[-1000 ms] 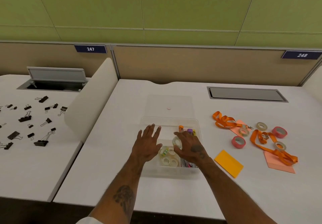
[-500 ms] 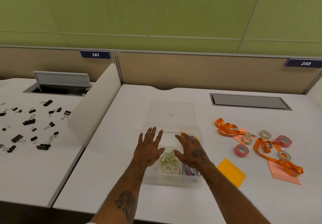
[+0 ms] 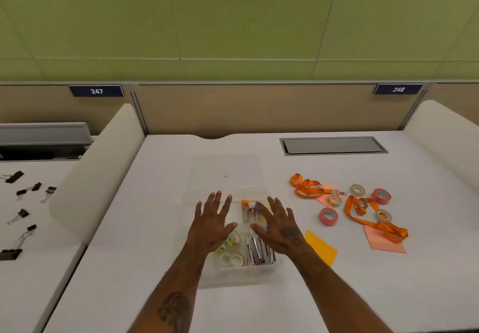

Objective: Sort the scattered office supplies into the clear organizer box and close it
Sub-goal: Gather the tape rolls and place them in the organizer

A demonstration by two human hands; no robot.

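The clear organizer box (image 3: 238, 277) sits on the white desk in front of me, with its transparent lid (image 3: 226, 172) lying flat just behind it. Inside lie clear tape rolls (image 3: 232, 258), a bundle of pens (image 3: 259, 253) and an orange-capped tube (image 3: 245, 209). My left hand (image 3: 211, 225) hovers over the box's left half with fingers straight and spread. My right hand (image 3: 278, 225) hovers over its right half, also flat and spread. Neither holds anything.
Right of the box lie a yellow note pad (image 3: 321, 247), orange lanyards (image 3: 308, 188), pink tape rolls (image 3: 328, 216), beige tape rolls (image 3: 357, 190) and pink paper (image 3: 386, 242). Black binder clips (image 3: 22, 192) are scattered on the left desk beyond a white divider (image 3: 98, 174). A cable hatch (image 3: 333, 146) sits behind.
Both hands moved forward over the box toward its far edge and spread apart; the right hand left the tape rolls. The camera tilted and shifted, so the scene sits differently in view.
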